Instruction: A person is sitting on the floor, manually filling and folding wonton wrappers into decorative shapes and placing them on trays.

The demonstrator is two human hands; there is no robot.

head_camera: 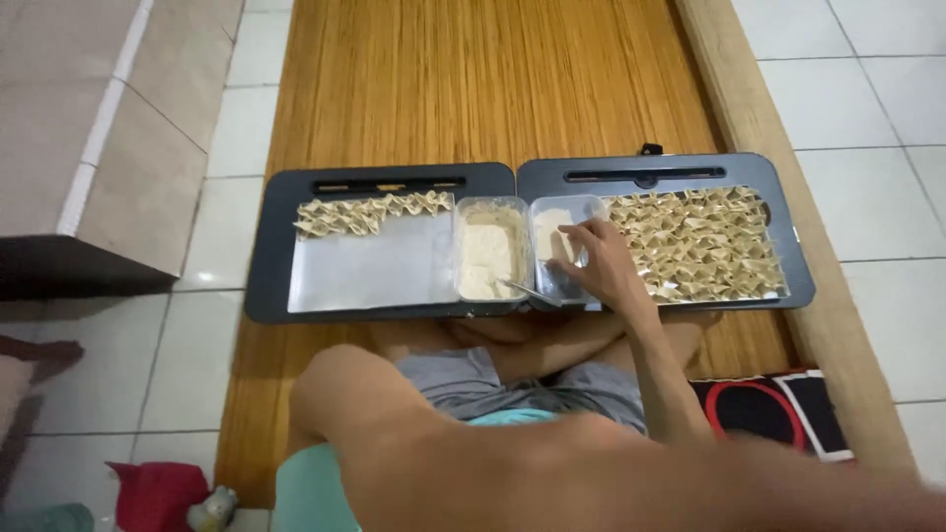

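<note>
My right hand (598,264) reaches into a small clear container (548,288) that holds a stack of pale wrappers (549,229). Its fingertips are down on the stack, and whether they pinch a wrapper is unclear. Next to it on the left stands a clear container of pale filling (487,256), with a metal spoon (527,292) lying across its near corner. Many folded dumplings (705,241) cover the right dark tray (788,197). A single row of folded dumplings (370,214) lies along the top of a white sheet (365,271) on the left dark tray (271,246). My left hand is out of sight.
Both trays rest on a bamboo mat (473,89) over a white tiled floor (867,118). My crossed legs (473,379) sit just below the trays. A black and red cloth (769,409) lies at the right, and a red item (158,493) at the bottom left.
</note>
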